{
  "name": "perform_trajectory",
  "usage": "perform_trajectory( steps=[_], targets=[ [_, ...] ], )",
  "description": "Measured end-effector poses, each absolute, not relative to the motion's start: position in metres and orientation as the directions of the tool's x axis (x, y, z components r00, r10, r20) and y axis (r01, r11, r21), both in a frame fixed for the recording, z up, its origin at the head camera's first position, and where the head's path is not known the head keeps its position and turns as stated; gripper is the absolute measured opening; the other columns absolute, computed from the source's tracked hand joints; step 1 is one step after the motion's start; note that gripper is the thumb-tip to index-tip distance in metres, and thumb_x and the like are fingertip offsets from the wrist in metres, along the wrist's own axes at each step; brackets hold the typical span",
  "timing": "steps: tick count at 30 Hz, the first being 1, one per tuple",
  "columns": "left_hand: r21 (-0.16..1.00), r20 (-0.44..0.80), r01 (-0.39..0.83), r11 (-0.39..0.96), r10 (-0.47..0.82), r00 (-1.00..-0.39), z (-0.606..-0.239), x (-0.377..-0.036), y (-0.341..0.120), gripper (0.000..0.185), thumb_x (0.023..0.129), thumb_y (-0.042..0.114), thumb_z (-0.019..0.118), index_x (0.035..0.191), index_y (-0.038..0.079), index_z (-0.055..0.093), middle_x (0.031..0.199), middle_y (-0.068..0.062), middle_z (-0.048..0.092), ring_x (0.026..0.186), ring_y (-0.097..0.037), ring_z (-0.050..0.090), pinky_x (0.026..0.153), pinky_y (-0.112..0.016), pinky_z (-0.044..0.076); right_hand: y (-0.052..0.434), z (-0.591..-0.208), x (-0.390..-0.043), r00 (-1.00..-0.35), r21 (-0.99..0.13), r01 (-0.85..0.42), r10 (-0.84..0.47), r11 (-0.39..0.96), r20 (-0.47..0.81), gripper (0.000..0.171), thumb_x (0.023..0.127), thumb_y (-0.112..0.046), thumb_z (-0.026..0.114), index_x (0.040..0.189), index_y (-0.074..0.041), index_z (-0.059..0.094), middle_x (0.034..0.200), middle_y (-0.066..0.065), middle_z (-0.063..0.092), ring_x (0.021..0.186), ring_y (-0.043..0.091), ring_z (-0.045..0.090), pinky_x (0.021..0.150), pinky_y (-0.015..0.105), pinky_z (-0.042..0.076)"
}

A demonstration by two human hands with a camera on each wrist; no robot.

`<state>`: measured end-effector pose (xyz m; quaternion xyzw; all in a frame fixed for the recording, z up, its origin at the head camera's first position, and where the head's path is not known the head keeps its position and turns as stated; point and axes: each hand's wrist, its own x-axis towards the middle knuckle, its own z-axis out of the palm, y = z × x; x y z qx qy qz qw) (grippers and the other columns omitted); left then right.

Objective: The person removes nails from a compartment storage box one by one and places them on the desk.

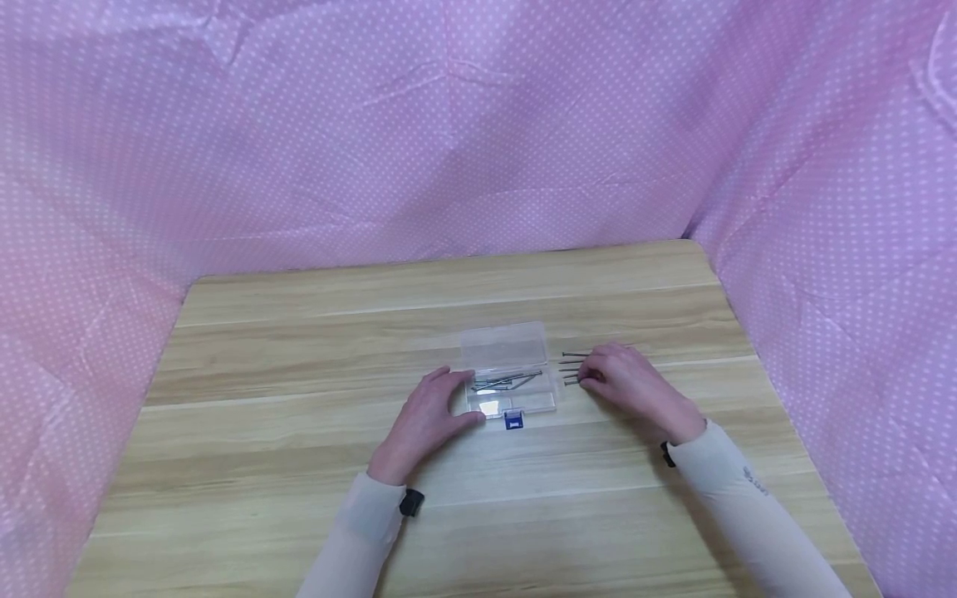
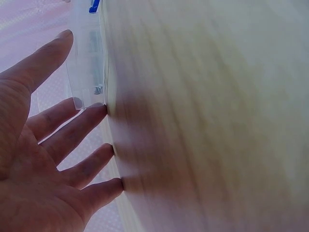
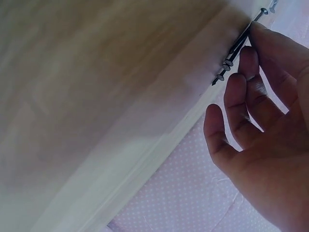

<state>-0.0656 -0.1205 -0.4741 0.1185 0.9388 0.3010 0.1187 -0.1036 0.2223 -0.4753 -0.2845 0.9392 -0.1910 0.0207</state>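
A clear plastic box [image 1: 549, 400] with a blue latch [image 1: 513, 420] lies with its lid [image 1: 504, 345] folded back. Several long metal nails [image 1: 508, 382] lie crossed inside it. My left hand [image 1: 426, 419] holds the box's left end between thumb and fingertips; in the left wrist view the other fingers [image 2: 99, 164] spread beside it. More nails [image 1: 570, 362] lie side by side to the right of the box. Over them, my right hand [image 1: 624, 382] has its thumb and forefinger at one nail [image 3: 258, 15], which they appear to pinch. The fingers partly hide these nails.
The wooden table [image 1: 299, 332] carries the box and nails near its middle. Pink dotted cloth [image 1: 449, 166] hangs behind the table and along both sides. Dark wrist devices [image 1: 411, 502] sit at both sleeve cuffs.
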Motion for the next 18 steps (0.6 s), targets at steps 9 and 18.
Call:
perform_trajectory(
  steps=[9,18],
  targets=[
    [0.593,-0.160,0.144,0.792,0.291,-0.943,-0.4737,-0.0649,-0.1209,0.071,0.085,0.043,0.084,0.145,0.012,0.060,0.146,-0.007,0.060,0.149,-0.034,0.038,0.122,-0.053,0.031,0.2232,-0.4707,-0.1014,-0.845,-0.375,-0.520,-0.526,0.767,0.095,0.007,0.089,-0.012,0.081,0.095,-0.013,0.077,0.095,0.002,0.071,0.094,0.028,0.065,0.087,0.049,0.055],
    [0.592,-0.155,0.148,0.792,0.292,-0.944,-0.4741,-0.0648,-0.1204,0.070,0.086,0.042,0.084,0.145,0.012,0.060,0.146,-0.007,0.061,0.148,-0.033,0.038,0.122,-0.053,0.032,0.2150,-0.4680,-0.0987,-0.838,-0.373,-0.543,-0.514,0.753,0.182,0.011,0.087,-0.014,0.083,0.096,-0.012,0.077,0.097,0.005,0.072,0.095,0.029,0.066,0.087,0.049,0.056]
  ],
)
